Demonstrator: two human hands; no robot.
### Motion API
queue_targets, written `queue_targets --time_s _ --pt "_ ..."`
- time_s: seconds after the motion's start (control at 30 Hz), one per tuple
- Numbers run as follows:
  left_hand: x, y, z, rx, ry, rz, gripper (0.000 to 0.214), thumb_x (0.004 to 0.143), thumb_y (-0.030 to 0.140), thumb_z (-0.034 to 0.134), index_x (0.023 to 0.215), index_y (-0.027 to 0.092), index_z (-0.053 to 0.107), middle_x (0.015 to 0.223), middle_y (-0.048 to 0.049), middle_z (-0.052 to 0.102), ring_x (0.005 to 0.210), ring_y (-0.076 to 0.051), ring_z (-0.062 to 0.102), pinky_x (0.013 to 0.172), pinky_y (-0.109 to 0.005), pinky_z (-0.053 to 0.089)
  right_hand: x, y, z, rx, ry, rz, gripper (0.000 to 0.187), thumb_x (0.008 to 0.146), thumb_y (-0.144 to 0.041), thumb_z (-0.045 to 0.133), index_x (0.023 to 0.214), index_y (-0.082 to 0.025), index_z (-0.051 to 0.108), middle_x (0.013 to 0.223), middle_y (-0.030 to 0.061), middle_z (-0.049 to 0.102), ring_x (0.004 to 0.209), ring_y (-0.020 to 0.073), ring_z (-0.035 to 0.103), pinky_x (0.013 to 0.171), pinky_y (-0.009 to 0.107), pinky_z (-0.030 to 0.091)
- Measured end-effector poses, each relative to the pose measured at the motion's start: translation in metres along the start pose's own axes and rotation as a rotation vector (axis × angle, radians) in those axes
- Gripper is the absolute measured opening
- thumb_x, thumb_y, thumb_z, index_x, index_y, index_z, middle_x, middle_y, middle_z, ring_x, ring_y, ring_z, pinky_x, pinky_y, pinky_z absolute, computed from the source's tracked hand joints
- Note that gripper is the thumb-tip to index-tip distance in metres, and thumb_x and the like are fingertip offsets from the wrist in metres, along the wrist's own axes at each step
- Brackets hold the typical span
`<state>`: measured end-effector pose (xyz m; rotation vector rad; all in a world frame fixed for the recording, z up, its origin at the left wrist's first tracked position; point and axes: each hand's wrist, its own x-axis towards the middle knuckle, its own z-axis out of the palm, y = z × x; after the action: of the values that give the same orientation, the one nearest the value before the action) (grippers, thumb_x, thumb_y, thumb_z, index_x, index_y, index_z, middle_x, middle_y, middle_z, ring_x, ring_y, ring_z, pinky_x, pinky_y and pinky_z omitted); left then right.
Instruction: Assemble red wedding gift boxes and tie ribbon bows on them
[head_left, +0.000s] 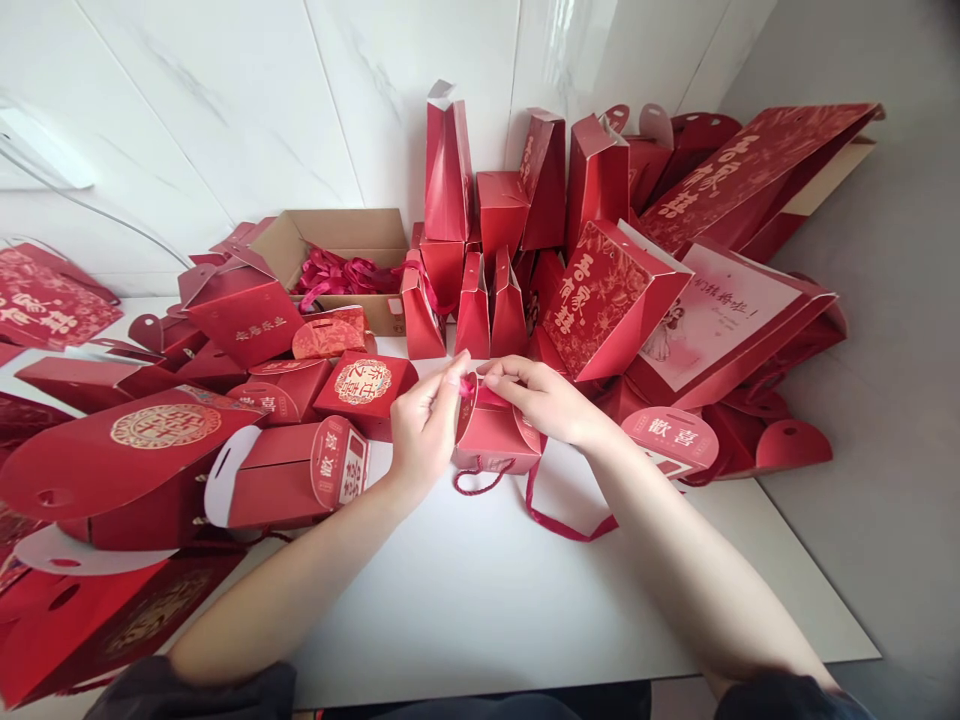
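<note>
A small red gift box (497, 432) stands on the white table in front of me, a dark red cord loop (480, 490) hanging from its near side. At its top, my left hand (427, 420) is closed with thumb and forefinger pinched by a bit of magenta ribbon (468, 386). Across from it, my right hand (534, 395) is also closed, its fingertips pinched at the box's top edge near that ribbon. A long dark red ribbon tail (570, 530) trails onto the table below my right wrist. My fingers partly cover the box's top.
A cardboard box (352, 235) of loose ribbons (345, 275) stands behind, against the tiled wall. Red gift boxes crowd the left, one oval-tabbed box (281, 475) near my left forearm. Several tall red boxes (448, 170) and large red bags (739, 310) stack at back and right.
</note>
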<state>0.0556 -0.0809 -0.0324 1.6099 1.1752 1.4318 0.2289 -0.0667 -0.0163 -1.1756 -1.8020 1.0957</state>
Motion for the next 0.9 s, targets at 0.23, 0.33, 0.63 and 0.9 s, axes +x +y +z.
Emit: queue_targets --time_s 0.23,0.33,0.63,0.9 --pt "0.017 0.045 -0.012 -0.227 0.144 0.034 0.034 0.096 0.041 0.049 0.106 0.022 0.074 0.114 -0.0081 0.072 0.066 -0.011 0.061 0.052 -0.026 0.045 -0.009 -0.006 -0.027 0.031 0.039 0.129 0.027 0.096 -0.046 0.044 0.104 -0.027 0.061 0.080 -0.0021 0.060 0.067 0.0134 0.051 0.066 0.027 0.042" --pt "0.027 0.068 -0.018 -0.283 0.135 0.076 0.034 0.096 0.042 0.048 0.099 0.022 0.075 0.106 -0.0081 0.074 0.056 -0.010 0.056 0.045 -0.026 0.038 -0.016 -0.011 -0.038 -0.020 0.002 0.163 0.027 0.096 -0.046 0.043 0.107 -0.028 0.060 0.073 -0.0031 0.055 0.063 0.0131 0.047 0.063 0.028 0.040" --pt "0.061 0.107 -0.025 -0.436 0.132 0.292 0.033 0.098 0.026 0.043 0.090 0.011 0.072 0.066 -0.0062 0.066 0.040 -0.008 0.043 0.037 -0.025 0.022 -0.027 -0.015 -0.049 -0.249 0.018 0.193 0.023 0.095 -0.043 0.043 0.101 -0.026 0.058 0.094 0.0021 0.065 0.081 0.0193 0.059 0.075 0.034 0.046" --pt "0.065 0.110 -0.034 -0.598 -0.003 0.251 0.037 0.084 0.015 0.034 0.096 0.008 0.069 0.068 -0.0103 0.065 0.056 -0.016 0.058 0.050 -0.029 0.044 -0.038 -0.019 -0.053 -0.401 -0.175 0.268 0.010 0.087 -0.033 0.055 0.089 -0.024 0.059 0.083 0.0053 0.069 0.065 0.0199 0.060 0.054 0.031 0.042"
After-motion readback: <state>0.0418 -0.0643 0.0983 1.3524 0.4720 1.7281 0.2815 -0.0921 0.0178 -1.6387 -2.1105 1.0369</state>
